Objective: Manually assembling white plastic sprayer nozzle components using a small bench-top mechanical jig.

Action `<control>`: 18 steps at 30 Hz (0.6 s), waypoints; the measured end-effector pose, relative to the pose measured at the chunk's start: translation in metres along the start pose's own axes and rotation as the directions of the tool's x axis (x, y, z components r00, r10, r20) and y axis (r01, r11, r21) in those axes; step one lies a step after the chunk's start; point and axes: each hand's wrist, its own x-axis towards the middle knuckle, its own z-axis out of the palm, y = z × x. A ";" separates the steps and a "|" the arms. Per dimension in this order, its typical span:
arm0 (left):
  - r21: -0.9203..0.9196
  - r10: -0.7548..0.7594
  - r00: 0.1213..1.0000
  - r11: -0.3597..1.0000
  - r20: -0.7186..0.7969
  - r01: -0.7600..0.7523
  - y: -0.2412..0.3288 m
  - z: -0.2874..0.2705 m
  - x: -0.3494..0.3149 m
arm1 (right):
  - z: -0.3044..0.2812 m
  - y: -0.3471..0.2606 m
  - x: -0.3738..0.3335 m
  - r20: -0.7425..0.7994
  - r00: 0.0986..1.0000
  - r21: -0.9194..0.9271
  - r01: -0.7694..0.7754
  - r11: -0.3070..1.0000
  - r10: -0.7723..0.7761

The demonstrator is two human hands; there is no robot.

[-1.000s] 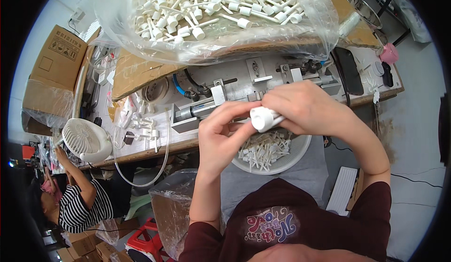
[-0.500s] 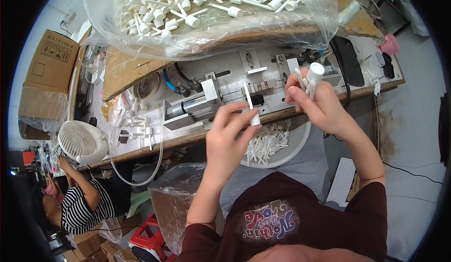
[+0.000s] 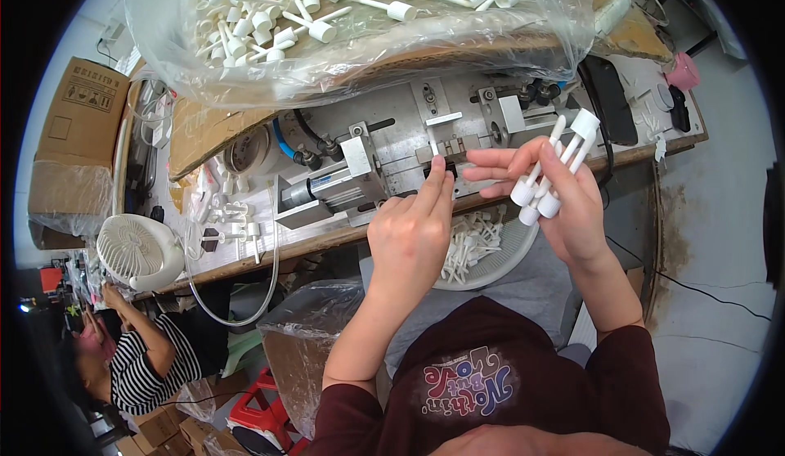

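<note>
My left hand (image 3: 411, 231) reaches into the metal fixture (image 3: 458, 147) on the bench, its leading fingers pressed together at the near end of a white plastic stick (image 3: 434, 139). That end is hidden under my fingertips. In my right hand (image 3: 576, 215) is a small bunch of white capped sticks (image 3: 546, 179), held across the palm, some with caps toward me and one with its cap away. The other fingers of that hand stretch out to the left.
A clear plastic bag (image 3: 343, 80) of many white capped sticks lies on cardboard (image 3: 217, 133) behind the fixture. Below the bench edge sits a white basket (image 3: 523, 247) with white sticks. A white fan (image 3: 139, 247) stands at left; another person (image 3: 155, 350) works beyond it.
My left hand has moved forward, taking the white stick into the fixture. My right hand has turned and lowered slightly, its fingers stretching out and showing more of the bunch.
</note>
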 end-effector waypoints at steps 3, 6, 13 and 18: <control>-0.023 0.053 0.998 0.998 -0.036 -0.054 -0.001 0.000 0.002 | 0.005 0.003 -0.002 -0.024 1.000 0.102 0.021 0.995 -0.018; -0.035 0.049 0.999 0.998 -0.005 -0.049 -0.002 -0.003 0.003 | 0.008 0.005 -0.002 -0.059 0.998 0.143 0.002 0.990 0.006; -0.443 0.127 0.961 0.867 -0.246 -0.228 0.008 -0.017 0.003 | 0.018 0.022 -0.004 0.051 0.977 0.207 -0.214 0.955 0.208; -0.544 0.014 0.990 0.834 -0.142 -0.090 0.010 -0.024 -0.007 | 0.017 0.034 -0.007 -0.014 0.972 0.064 -0.231 0.971 0.233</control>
